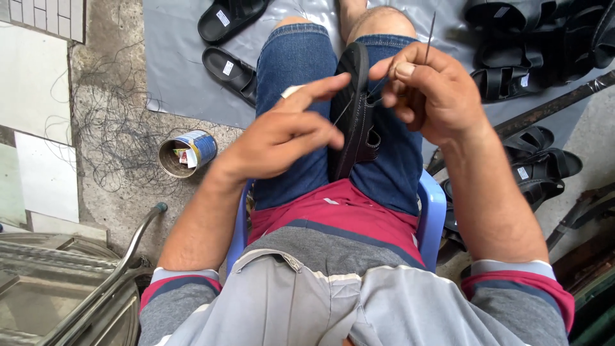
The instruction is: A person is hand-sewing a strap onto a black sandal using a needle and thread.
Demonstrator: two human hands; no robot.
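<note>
A black sandal [354, 115] stands on edge, clamped between my thighs in blue denim shorts. My right hand [430, 95] is closed around a thin metal needle [430, 35] that sticks up from the fingers, just right of the sandal's upper edge. A dark thread [378, 86] runs from that hand toward the sandal strap. My left hand [282, 134] hovers at the sandal's left side, index finger stretched toward its edge, the other fingers curled; a pale wrap covers one fingertip. Whether it pinches the thread I cannot tell.
I sit on a blue plastic chair [434, 211]. Black sandals lie on a grey sheet: two at upper left [230, 64], several at right [532, 51]. An open tin can [187, 152] and tangled black thread [115, 128] lie on the concrete left. Metal frame [96, 288] at lower left.
</note>
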